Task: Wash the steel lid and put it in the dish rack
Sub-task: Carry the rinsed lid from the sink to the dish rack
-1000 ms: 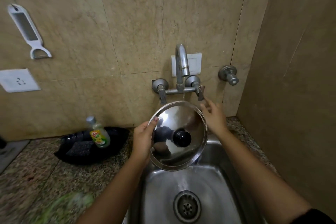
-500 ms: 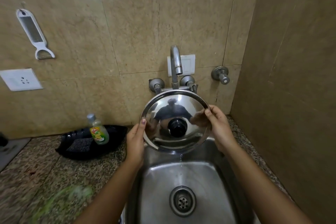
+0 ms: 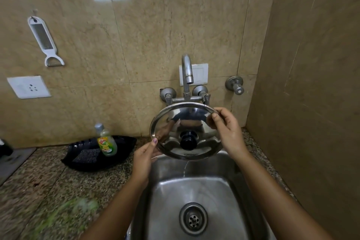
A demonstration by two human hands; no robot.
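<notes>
The round steel lid [image 3: 175,122] with a black knob [image 3: 188,140] is held tilted above the steel sink [image 3: 167,187], its knob side facing me. My left hand [image 3: 145,159] grips the lid's lower left rim. My right hand [image 3: 228,132] grips its upper right rim. A thin stream of water runs off the lid's bottom edge into the sink. The tap [image 3: 186,70] stands just behind the lid, with no water visible at its spout. No dish rack is in view.
A black tray [image 3: 124,146] with a green dish soap bottle [image 3: 106,141] and a dark scrub pad [image 3: 85,157] sits left of the sink on the speckled counter [image 3: 48,181]. A tiled wall closes the right side. A peeler [image 3: 43,40] hangs on the back wall.
My right hand has left the tap handle and taken the lid's right rim. The lid has risen and tipped more upright, and only a thin drip falls from it now.
</notes>
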